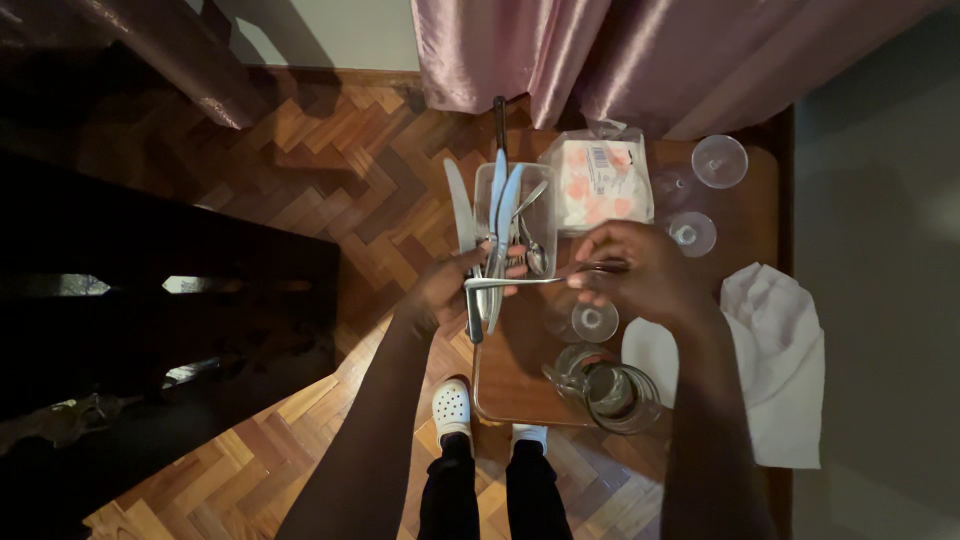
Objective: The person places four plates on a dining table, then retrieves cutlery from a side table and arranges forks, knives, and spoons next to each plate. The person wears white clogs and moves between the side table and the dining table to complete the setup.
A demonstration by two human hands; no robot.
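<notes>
Right hand (640,272) pinches a thin metal utensil (540,280), long axis running L-R, free end pointing left toward left hand (450,285), which grips a bundle of knives (490,250) lengthwise, w/ blades pointing away. Both sit over the clear cutlery tub (545,200) on the wooden desk (520,380). Around: stemmed glasses (718,160), glass jug (610,392), white cloth (780,350), wrapped napkin pack (600,182) just right of tub.

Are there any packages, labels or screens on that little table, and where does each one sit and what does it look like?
Plastic-wrapped packet: far side of the wooden table, right of the clear cutlery container; squarish, white with pink patches, clear wrap.
Label: near the packet's top edge; small white rectangle with dark print.
No signs or screens show.
</notes>
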